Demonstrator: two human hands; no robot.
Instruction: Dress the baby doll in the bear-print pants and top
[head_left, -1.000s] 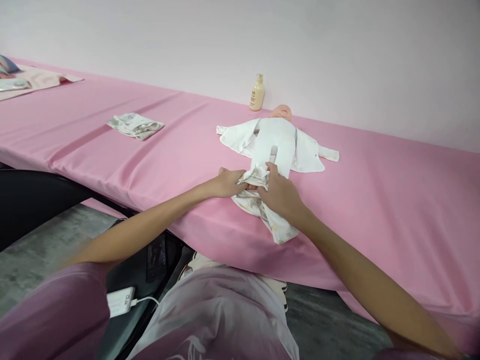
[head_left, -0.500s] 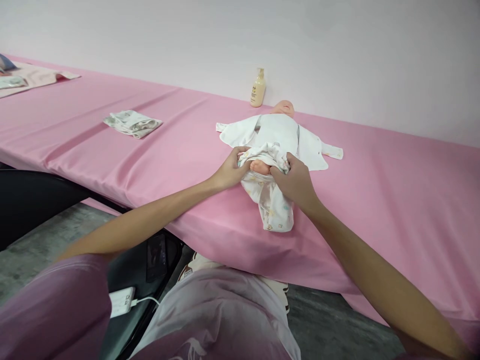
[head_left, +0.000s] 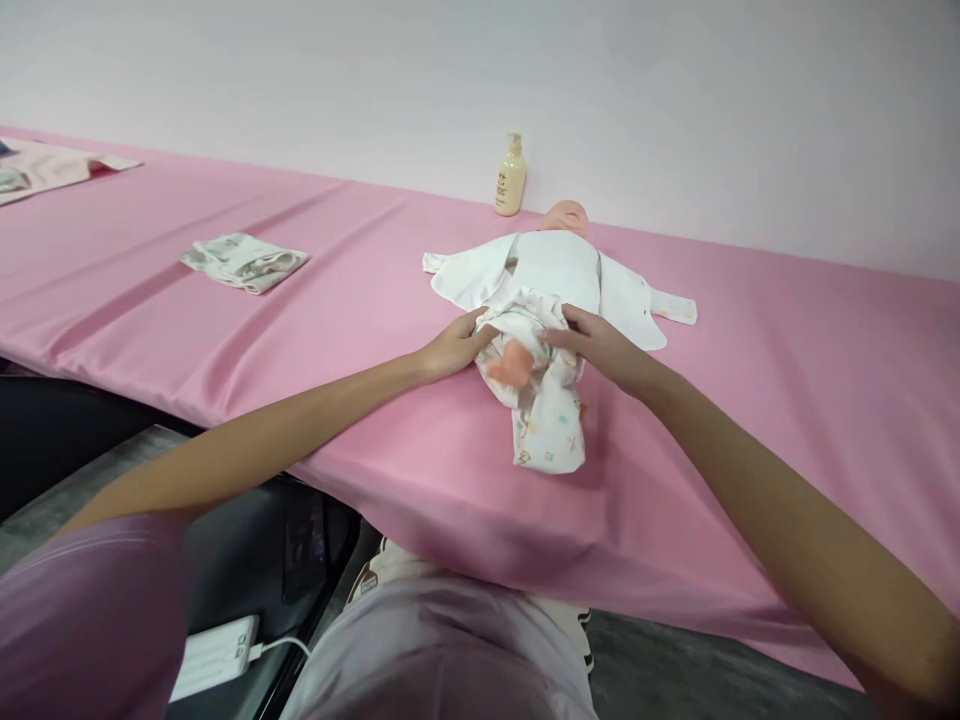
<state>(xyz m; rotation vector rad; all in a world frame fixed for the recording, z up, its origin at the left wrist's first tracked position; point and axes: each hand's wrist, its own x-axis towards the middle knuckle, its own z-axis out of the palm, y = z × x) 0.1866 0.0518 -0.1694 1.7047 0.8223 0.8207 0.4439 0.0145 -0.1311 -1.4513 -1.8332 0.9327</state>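
Observation:
A baby doll lies on its back with its head toward the wall, its open white shirt spread out to both sides. Bunched patterned baby pants surround its lower end, one leg trailing toward the table's near edge. Out of the bunched cloth sticks a doll's foot, slightly blurred. My left hand pinches the gathered pants on the left side. On the right, my right hand grips the same cloth near the waistband, thumb over it.
A pump bottle stands by the wall. Folded cloth lies to the left on the pink table cover. Below the edge, a black chair holds a white power bank with a cable and a dark phone.
The doll's foot has come further out through the bunched pants, toward me. Both hands stay at the cloth's sides, and the right hand's fingers have straightened somewhat. The view has shifted slightly.

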